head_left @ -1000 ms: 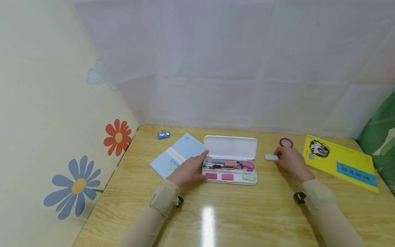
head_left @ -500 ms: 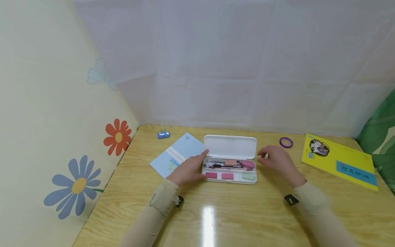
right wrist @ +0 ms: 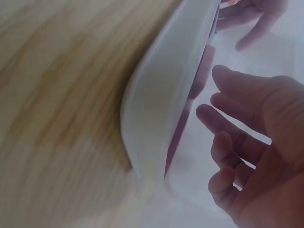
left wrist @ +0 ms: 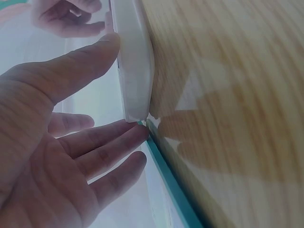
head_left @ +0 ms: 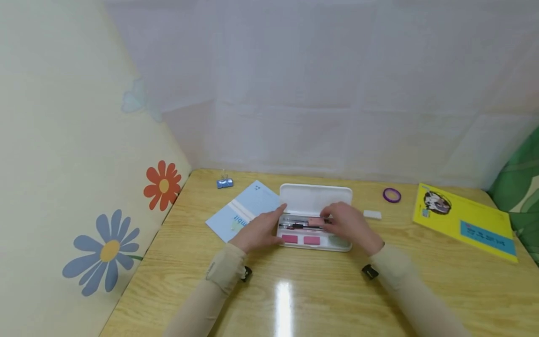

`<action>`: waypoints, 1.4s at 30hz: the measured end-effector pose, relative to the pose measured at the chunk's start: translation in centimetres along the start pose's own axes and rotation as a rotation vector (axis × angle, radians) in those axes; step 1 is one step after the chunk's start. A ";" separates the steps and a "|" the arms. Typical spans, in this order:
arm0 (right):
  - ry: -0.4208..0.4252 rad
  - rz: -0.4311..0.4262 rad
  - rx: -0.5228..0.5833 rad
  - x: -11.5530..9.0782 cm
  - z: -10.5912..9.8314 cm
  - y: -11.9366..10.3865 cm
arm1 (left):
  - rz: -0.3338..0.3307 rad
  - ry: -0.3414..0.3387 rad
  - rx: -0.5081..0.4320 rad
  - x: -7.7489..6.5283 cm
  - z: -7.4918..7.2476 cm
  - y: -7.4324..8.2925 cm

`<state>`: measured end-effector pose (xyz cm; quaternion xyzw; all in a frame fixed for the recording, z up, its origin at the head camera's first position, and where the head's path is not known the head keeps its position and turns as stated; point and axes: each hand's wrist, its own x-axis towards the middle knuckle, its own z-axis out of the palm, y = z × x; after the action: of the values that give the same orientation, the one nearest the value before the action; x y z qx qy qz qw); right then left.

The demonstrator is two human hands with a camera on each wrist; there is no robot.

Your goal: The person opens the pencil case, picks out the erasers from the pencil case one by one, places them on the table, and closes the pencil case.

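An open white pencil case (head_left: 303,199) lies on the table with its lid tilted back. My left hand (head_left: 258,230) braces its left end, thumb at the front edge and fingers straight against the corner in the left wrist view. My right hand (head_left: 350,225) reaches over the right part of the case. Its fingertips are close by a salmon-coloured eraser (head_left: 316,222) lying over several pens (head_left: 294,226). In the right wrist view, thumb and fingers are apart, loosely bent. Two pink erasers (head_left: 312,240) fill the front compartment's left and middle; the right hand shades its right end.
A white eraser (head_left: 372,214) and a purple ring (head_left: 391,195) lie right of the case. Farther right is a yellow book (head_left: 476,215). A light-blue booklet (head_left: 252,206) lies partly behind the left hand; a blue binder clip (head_left: 225,182) stands at the back left.
My right hand has let go of the white eraser, leaving it on the table, and moved left over the case's contents. The left hand stays at the case's left end.
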<state>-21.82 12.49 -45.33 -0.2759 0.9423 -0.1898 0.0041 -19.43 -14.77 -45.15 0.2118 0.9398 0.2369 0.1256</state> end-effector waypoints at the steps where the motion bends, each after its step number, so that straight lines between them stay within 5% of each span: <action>1: 0.000 -0.007 -0.006 0.1 0.1 -0.2 | 0.003 0.000 -0.001 0.1 0.0 0.0; 18: 0.051 0.002 -0.029 0.5 1.4 -1.1 | 0.022 -0.010 0.008 0.4 0.1 0.0; 25: 0.137 -0.034 -0.018 -0.1 0.9 -0.6 | 0.027 0.000 0.012 0.2 0.0 0.0; 42: 0.231 0.108 -0.027 -4.9 -3.4 6.6 | 0.036 0.005 0.020 0.2 0.0 -0.2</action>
<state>-21.51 21.36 -45.03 -0.2012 0.9524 -0.2071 -0.0977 -19.66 -14.86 -45.33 0.2292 0.9385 0.2304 0.1169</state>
